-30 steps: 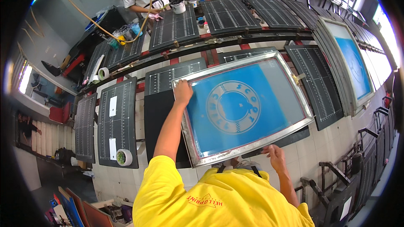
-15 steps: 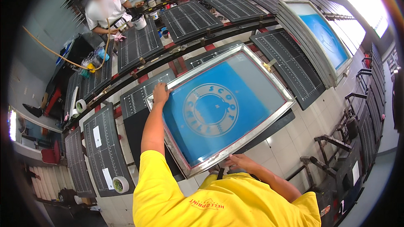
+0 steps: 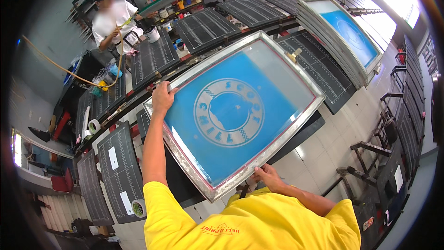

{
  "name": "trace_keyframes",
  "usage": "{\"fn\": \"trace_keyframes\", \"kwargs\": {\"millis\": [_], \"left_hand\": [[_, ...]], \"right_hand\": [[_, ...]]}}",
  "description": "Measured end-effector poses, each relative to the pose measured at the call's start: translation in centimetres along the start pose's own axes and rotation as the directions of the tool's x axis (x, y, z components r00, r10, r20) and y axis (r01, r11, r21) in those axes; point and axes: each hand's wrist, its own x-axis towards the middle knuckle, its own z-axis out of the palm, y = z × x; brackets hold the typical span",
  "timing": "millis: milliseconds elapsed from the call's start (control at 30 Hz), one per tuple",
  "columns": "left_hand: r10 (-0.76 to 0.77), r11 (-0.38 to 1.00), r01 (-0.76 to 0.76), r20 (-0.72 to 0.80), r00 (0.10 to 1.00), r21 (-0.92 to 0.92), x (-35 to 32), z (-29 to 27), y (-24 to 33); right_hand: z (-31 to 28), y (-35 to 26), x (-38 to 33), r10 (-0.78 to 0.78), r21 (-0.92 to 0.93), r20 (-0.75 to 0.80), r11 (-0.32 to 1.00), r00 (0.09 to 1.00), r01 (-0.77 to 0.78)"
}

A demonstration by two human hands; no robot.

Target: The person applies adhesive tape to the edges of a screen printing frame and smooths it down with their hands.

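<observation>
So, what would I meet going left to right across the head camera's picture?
Red chair → nearest tape roll → left hand at the edge of the framed blue screen → right hand → stacked frames → white sheet.

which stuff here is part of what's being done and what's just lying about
In use:
framed blue screen
left hand, on its left rim
right hand, at its near edge

Seemingly just lying about:
tape roll, on a marked black board
stacked screens, upper right
white bucket, upper left
red chair
</observation>
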Motion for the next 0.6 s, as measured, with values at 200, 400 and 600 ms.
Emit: {"fn": "trace_keyframes", "kwargs": {"millis": [200,400,600], "left_hand": [[-0.216,0.965,0.209,-0.029,0.976,-0.158,2.6,-3.1,2.2],[-0.217,0.743,0.197,0.048,0.975,-0.639,0.0,1.0,1.8],[-0.246,0.393,0.387,0.310,0.918,-0.834,-2.6,2.1,16.6]], "right_hand": [[-0.5,-10.2,-2.6,-0.546,-0.233,0.006,0.814,0.838,0.532],[1.2,-22.2,-3.8,-0.827,-0.265,0.207,0.467,0.523,0.843],[-4.5,-22.4,15.6,-0.676,-0.150,-0.120,0.737,0.727,0.659]]}}
